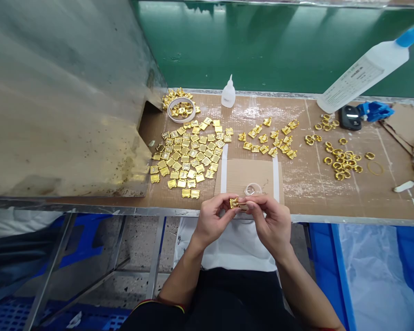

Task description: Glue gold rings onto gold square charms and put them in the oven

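Note:
My left hand (pixel 212 218) and my right hand (pixel 269 218) meet at the near edge of the bench, fingers pinched together on a small gold metal piece (pixel 234 202). My right fingers also seem to hold a thin stick against it. Just beyond the hands a small clear cap (pixel 253 189) lies on a taped-down cardboard square (pixel 248 177). A large spread of square gold pieces (pixel 188 158) lies to the left of the square, and a smaller group of gold pieces (pixel 269 140) lies behind it.
A small white glue bottle (pixel 228 93) stands at the back. A white ring dish (pixel 181 110) holds gold parts. Gold rings (pixel 343 161) lie to the right. A big white bottle (pixel 364 73) leans at far right beside a black device (pixel 349 117). A metal panel (pixel 62 101) stands at left.

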`<state>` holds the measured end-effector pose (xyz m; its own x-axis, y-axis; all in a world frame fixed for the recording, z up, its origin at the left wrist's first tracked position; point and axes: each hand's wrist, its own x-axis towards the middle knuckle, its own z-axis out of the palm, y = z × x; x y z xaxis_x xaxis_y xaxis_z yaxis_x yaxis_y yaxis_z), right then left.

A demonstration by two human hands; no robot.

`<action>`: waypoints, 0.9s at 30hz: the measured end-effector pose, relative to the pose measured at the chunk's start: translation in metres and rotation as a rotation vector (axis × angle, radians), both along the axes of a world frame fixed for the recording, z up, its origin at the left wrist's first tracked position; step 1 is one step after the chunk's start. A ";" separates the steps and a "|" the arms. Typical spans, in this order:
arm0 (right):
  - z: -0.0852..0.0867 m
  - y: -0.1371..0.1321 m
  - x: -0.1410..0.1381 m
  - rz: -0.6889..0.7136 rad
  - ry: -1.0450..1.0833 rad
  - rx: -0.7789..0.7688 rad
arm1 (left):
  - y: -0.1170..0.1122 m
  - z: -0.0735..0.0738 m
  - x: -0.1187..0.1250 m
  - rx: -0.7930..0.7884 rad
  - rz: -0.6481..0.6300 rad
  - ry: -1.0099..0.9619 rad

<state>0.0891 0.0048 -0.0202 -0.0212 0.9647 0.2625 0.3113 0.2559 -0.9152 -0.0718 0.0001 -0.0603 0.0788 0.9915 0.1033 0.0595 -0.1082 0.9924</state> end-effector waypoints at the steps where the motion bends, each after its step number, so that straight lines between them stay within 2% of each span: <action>1: 0.000 0.000 0.000 0.001 -0.001 -0.004 | 0.000 0.000 0.000 0.001 0.000 0.004; 14: 0.000 0.002 0.003 0.014 0.020 -0.065 | 0.000 0.000 0.000 -0.002 -0.003 0.016; 27: -0.003 0.001 0.003 0.030 0.053 -0.047 | 0.001 0.001 0.001 0.045 -0.002 0.001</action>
